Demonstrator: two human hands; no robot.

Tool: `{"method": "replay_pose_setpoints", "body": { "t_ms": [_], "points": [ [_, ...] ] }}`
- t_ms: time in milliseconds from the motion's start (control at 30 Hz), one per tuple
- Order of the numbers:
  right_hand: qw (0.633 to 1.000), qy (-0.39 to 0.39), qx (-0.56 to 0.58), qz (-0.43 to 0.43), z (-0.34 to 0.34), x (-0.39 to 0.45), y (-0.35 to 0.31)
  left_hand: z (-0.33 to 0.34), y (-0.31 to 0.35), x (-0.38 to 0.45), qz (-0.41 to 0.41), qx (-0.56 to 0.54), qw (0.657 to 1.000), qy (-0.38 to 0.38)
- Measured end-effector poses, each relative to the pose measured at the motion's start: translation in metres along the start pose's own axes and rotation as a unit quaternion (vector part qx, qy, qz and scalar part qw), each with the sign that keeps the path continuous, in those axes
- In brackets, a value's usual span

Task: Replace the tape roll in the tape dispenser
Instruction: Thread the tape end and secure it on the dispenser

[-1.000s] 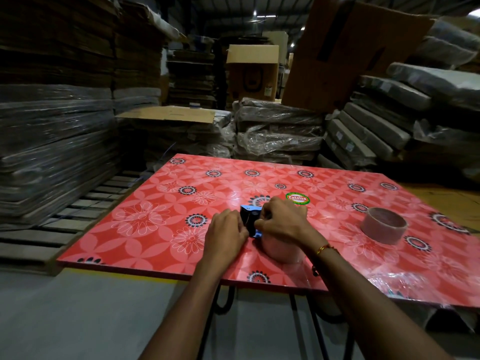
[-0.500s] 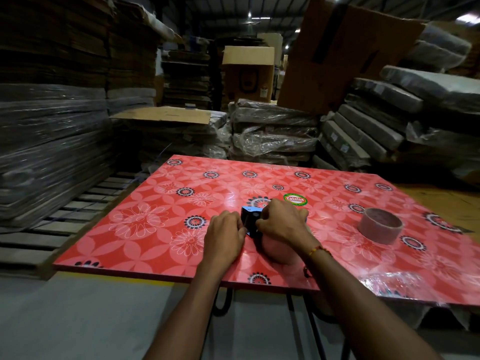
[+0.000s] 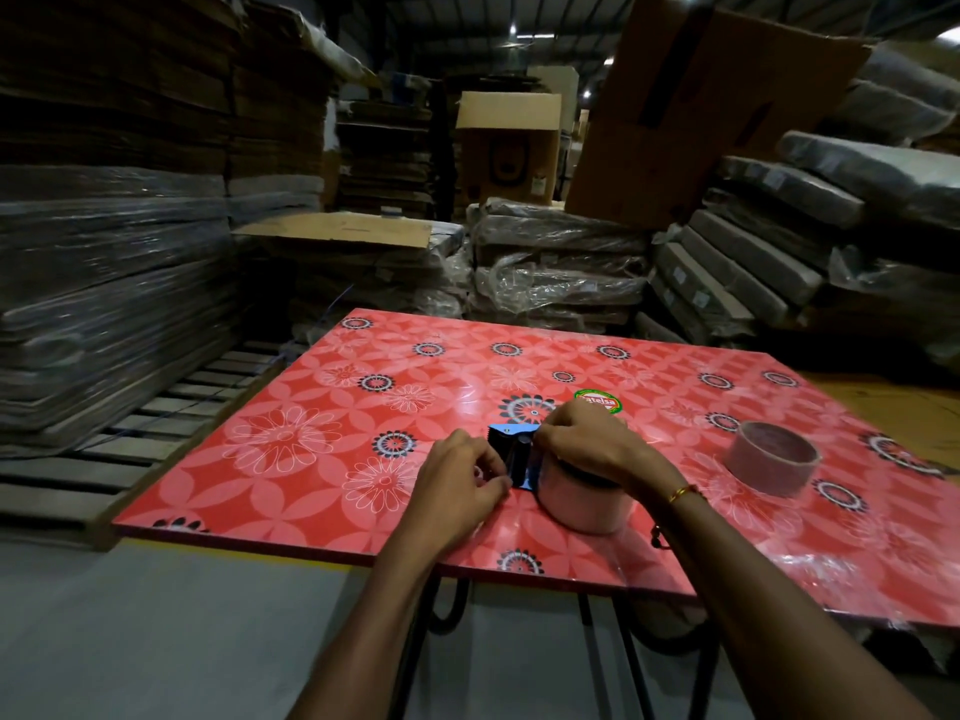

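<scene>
Red floral table (image 3: 291,449) standing in dim warehouse, sticker (image 3: 598,402) near centre. Wrapped stacks (image 3: 104,304) sitting left, more bundles (image 3: 753,262) piled far right, cardboard box (image 3: 506,142) showing far back, pallet (image 3: 171,407) lying left of table. Dispenser (image 3: 511,452) sitting on table near centre, new roll (image 3: 584,498) touching its right side. Left hand (image 3: 460,485) curling at dispenser's near-left side, fingertips pinching together at its edge; what is pinched too small to tell. Right hand (image 3: 587,439) lying over roll top, fingers bent, tips pinching at dispenser's far-right end. Empty core (image 3: 771,465) standing upright on table, well apart to right.
</scene>
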State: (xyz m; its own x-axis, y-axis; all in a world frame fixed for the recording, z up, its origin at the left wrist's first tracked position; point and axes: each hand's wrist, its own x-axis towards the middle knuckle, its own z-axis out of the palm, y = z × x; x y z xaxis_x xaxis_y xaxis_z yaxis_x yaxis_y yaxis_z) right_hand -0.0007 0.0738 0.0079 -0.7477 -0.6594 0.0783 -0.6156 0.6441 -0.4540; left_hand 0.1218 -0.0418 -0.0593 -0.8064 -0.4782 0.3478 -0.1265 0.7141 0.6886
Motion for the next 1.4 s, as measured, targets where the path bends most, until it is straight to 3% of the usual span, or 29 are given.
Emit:
{"method": "replay_pose_setpoints", "body": {
  "t_ms": [300, 433, 633, 833, 1000, 1100, 1200, 1400],
  "points": [
    [0.995, -0.045, 0.013, -0.083, -0.007, 0.000, 0.011, 0.003, 0.004, -0.002, 0.040, 0.024, 0.996, 0.079],
    [0.987, -0.028, 0.109, -0.113, -0.011, -0.005, 0.020, 0.001, 0.002, -0.001, 0.052, 0.029, 0.994, 0.089],
    [0.989, -0.003, 0.005, -0.148, -0.009, -0.005, 0.024, 0.002, -0.001, -0.001, 0.046, 0.017, 0.995, 0.085],
    [0.983, -0.016, -0.041, -0.178, -0.005, -0.007, 0.032, 0.004, 0.000, -0.005, 0.076, 0.091, 0.989, 0.085],
    [0.987, 0.002, -0.039, -0.158, -0.003, -0.012, 0.026, 0.003, 0.001, -0.006, 0.060, 0.060, 0.994, 0.062],
    [0.986, 0.017, -0.096, -0.136, 0.002, -0.012, 0.017, 0.002, 0.002, -0.006, 0.061, 0.083, 0.993, 0.049],
    [0.977, 0.056, -0.158, -0.132, 0.015, -0.014, 0.008, 0.002, 0.001, -0.006, 0.058, 0.087, 0.993, 0.049],
    [0.978, 0.085, -0.167, -0.092, 0.023, -0.017, -0.001, 0.003, 0.003, -0.004, 0.049, 0.097, 0.992, 0.068]
  ]
}}
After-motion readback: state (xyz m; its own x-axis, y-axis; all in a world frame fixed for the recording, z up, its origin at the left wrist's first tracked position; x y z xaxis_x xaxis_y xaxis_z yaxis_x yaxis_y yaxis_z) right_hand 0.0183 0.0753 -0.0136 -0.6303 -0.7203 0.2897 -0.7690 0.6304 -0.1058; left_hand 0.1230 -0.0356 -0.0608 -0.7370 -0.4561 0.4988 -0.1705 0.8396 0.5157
